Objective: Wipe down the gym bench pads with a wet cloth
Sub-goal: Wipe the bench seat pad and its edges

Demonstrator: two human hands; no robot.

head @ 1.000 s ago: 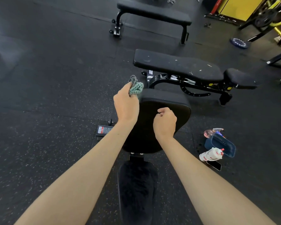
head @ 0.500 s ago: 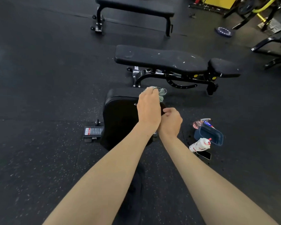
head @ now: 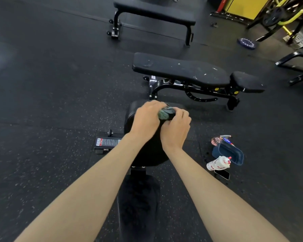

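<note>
Gripping a bunched green cloth (head: 163, 114) with both hands, a person works at the top edge of the black back pad (head: 130, 119) of a gym bench. The left hand (head: 146, 119) lies over the cloth with its fingers (head: 155, 104) curled down around it, slightly blurred. The right hand (head: 176, 128) sits just beside it, knuckles up, its fingers closed on the cloth's other side. The cloth is pressed against the pad's upper rim, between the two hands. Both bare forearms reach forward from the bottom of the view, on either side of the dark seat pad (head: 138, 206) below.

On the speckled black rubber floor (head: 51, 102) to the right of the bench stands a blue tub (head: 234, 155). A white bottle (head: 217, 164) with red markings lies against it, a dark phone (head: 222, 174) lies just in front, and a pink spray bottle (head: 216, 140) lies behind. A labelled foot plate (head: 107, 142) shows at the pad's left.

Beyond the hands stands an adjustable bench (head: 182, 70), its pad flecked with white marks, and farther back a flat bench (head: 154, 12). A weight plate (head: 247, 43) lies on the floor near yellow-framed equipment (head: 290, 16) at upper right.
</note>
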